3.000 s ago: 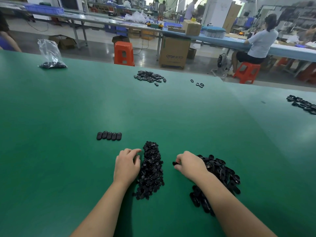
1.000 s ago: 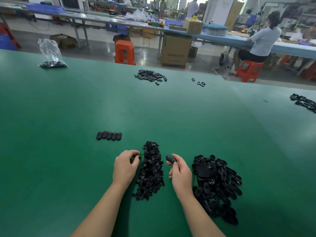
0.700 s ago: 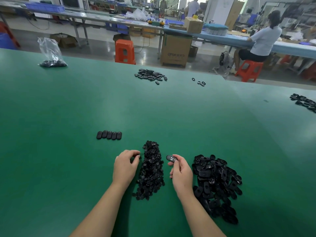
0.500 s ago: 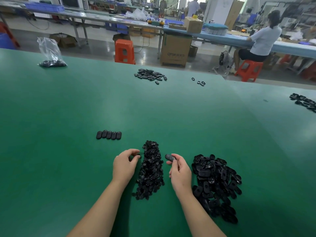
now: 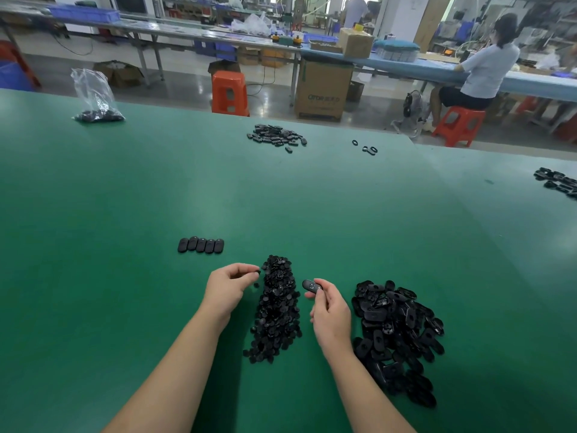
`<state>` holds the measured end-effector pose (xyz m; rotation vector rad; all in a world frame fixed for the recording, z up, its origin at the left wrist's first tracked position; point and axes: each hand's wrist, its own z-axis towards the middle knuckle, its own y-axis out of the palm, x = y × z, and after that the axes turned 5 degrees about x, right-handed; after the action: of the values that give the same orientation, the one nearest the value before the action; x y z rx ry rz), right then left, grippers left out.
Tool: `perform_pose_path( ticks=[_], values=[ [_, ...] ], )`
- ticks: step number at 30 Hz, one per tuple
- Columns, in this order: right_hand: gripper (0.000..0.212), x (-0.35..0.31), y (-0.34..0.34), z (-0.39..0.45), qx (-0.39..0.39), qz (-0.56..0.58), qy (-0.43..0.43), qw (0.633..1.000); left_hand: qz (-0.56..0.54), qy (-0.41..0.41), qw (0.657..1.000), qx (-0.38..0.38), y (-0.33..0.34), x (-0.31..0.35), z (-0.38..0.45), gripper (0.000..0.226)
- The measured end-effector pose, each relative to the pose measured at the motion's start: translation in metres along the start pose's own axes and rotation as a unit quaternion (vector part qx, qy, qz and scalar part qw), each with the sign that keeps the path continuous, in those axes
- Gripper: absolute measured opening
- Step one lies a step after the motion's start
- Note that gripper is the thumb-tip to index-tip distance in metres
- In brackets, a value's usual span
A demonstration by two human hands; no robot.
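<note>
My right hand pinches just the end of a black oval plastic shell — it could slip. My left hand at nine o'clock curls — I cannot tell round what.

The green-topped table bears, near its front, a long heap of small black parts. Just right of that heap and apart from it lies a wider pile of larger black oval shells, and a row of five oval shells lies side by side, touching, farther back on the left. Toward the far edge lie a clear plastic bag with dark pieces inside, a loose heap of black pieces and a few black rings, with more black pieces at the right edge.
</note>
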<state>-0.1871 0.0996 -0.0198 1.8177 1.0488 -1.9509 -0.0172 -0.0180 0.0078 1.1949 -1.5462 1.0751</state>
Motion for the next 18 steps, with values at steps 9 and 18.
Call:
perform_pose_path(
  ticks=[9,18],
  values=[
    [0.027,0.000,-0.002,0.000,-0.007,0.014,-0.008,1.000,0.230,0.145,0.959,-0.081,0.050,0.012,-0.025,0.012],
    [0.024,-0.001,-0.003,0.000,-0.009,-0.003,-0.029,1.000,0.257,0.145,0.953,-0.068,0.085,0.011,-0.039,0.013]
  ],
)
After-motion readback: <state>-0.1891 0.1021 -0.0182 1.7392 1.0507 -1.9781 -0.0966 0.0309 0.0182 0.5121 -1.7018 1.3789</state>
